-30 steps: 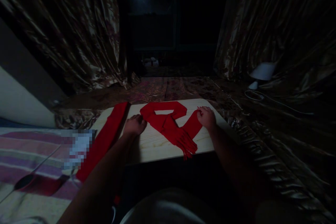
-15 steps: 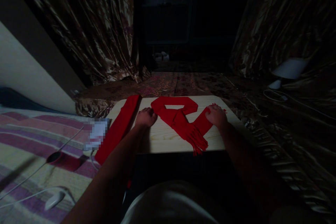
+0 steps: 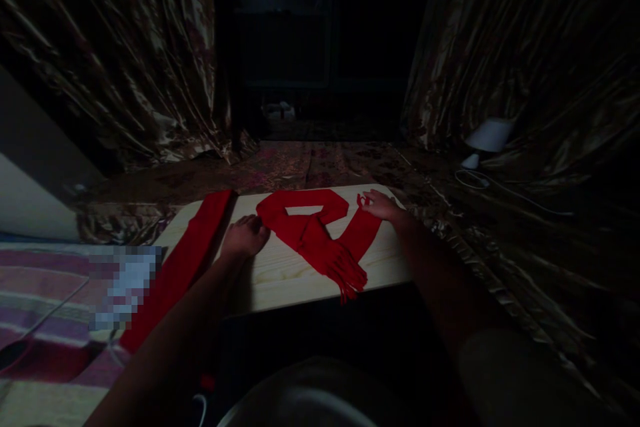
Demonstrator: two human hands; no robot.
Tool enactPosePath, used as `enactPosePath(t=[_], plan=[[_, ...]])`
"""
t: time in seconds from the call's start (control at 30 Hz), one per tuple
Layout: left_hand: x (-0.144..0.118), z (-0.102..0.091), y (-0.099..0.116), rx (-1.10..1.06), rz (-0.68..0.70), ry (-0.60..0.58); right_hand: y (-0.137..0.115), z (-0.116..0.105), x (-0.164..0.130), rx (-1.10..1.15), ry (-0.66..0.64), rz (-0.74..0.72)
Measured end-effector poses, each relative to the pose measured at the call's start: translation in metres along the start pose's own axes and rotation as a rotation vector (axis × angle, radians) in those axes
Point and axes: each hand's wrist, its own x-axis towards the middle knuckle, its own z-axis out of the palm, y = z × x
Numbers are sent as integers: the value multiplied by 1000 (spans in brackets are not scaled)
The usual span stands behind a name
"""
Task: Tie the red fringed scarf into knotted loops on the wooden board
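Hands [image 3: 245, 237] [image 3: 383, 205], two; red cloths [image 3: 320, 241] [image 3: 183, 263], two; table [image 3: 280, 270], one

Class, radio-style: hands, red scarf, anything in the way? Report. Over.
Left hand at left bend of red scarf, right hand at its far fringe. Scarf crossed over itself on wooden table. Red cloth strip left of left hand, apart from scarf.

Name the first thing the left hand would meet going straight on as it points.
Probably the looped red scarf, at its left bend: it lies just beyond the left hand, though the dim view leaves unclear whether they touch.
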Motion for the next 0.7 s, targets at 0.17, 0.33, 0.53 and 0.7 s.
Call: enactPosePath(t=[0.17, 0.33, 0.53, 0.7], plan=[[1, 3, -3, 4, 13, 23, 0, 5, -3, 13, 313, -38], [0, 0, -1, 15, 22, 14, -11, 18, -17, -32, 182, -207], [0, 1, -4, 11, 37, 6, -14, 12, -7, -74, 32, -201], [1, 5, -5, 3, 46, 22, 12, -2, -4, 100, 296, -30]])
